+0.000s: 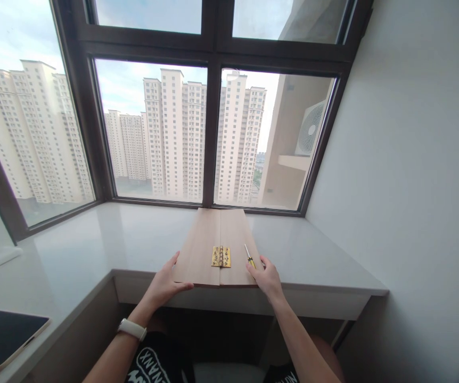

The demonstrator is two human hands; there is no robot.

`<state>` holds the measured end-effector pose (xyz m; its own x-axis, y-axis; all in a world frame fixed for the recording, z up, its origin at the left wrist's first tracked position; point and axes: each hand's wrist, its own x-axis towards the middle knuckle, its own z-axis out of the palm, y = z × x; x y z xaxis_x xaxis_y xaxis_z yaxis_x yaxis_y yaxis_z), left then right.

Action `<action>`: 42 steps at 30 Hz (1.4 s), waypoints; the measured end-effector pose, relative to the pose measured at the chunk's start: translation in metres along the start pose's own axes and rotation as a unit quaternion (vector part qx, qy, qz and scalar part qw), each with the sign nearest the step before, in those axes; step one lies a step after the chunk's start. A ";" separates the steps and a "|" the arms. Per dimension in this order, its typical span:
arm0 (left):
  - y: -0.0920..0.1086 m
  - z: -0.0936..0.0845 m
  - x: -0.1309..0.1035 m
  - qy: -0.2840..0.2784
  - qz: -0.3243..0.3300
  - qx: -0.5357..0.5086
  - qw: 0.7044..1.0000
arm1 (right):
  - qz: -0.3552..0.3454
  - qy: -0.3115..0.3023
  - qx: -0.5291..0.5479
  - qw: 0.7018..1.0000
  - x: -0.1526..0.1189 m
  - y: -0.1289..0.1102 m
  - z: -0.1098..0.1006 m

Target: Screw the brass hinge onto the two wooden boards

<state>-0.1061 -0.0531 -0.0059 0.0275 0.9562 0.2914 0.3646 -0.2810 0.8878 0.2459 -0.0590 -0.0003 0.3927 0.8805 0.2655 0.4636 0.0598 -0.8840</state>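
Observation:
Two light wooden boards (199, 234) lie side by side on the white sill, their long edges meeting. A gold hinge (215, 256) rests across the seam, with small dark pieces on it that are too small to make out. My left hand (167, 282) grips the left board's outer side and front corner, thumb along the front edge. My right hand (266, 274) is at the right board's front corner, closed on a small screwdriver with a yellow and black handle (251, 263); its metal shaft points away over the board.
A dark-screened tablet (6, 335) lies on the sill at the lower left. Beyond the boards stands a brown window frame (211, 133), and a white wall (405, 159) rises at the right. The sill's front edge (317, 288) runs below the boards.

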 end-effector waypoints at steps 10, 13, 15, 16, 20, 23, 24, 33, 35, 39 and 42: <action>0.008 -0.007 -0.007 -0.006 -0.045 0.046 0.998 | 0.001 0.016 -0.144 0.989 -0.002 0.015 0.005; 0.006 -0.006 -0.007 -0.009 -0.025 0.101 0.995 | -0.009 0.009 -0.157 0.988 -0.004 0.016 0.006; 0.005 -0.006 -0.007 -0.006 -0.023 0.110 0.994 | -0.015 0.012 -0.160 0.987 -0.005 0.017 0.007; 0.004 -0.006 -0.007 -0.005 -0.025 0.106 0.994 | -0.020 0.013 -0.160 0.987 -0.005 0.018 0.007; 0.003 -0.010 -0.007 -0.016 -0.012 0.132 0.991 | -0.071 0.006 -0.195 0.978 -0.005 0.019 0.006; 0.008 -0.011 -0.003 0.028 -0.002 0.162 0.986 | -0.134 0.017 -0.259 0.957 -0.005 0.019 0.003; 0.011 -0.010 -0.001 0.052 -0.003 0.162 0.985 | -0.151 0.025 -0.277 0.949 -0.004 0.019 0.001; 0.025 0.039 0.056 -0.060 0.089 0.116 0.987 | -0.200 0.037 -0.219 0.954 0.031 -0.020 -0.023; 0.025 0.052 0.071 -0.076 0.134 0.159 0.975 | -0.241 0.020 -0.189 0.952 0.043 -0.040 -0.026; 0.023 0.073 0.094 -0.096 0.141 0.210 0.963 | -0.282 -0.053 -0.122 0.950 0.062 -0.085 -0.019; 0.018 0.084 0.102 -0.099 0.137 0.219 0.961 | -0.307 -0.109 -0.121 0.938 0.068 -0.111 -0.005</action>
<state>-0.0186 0.0458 0.0099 0.3386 0.8606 0.3805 0.6741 -0.5040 0.5399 0.2256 -0.0079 0.1176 -0.1674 0.7913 0.5881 0.7261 0.5024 -0.4694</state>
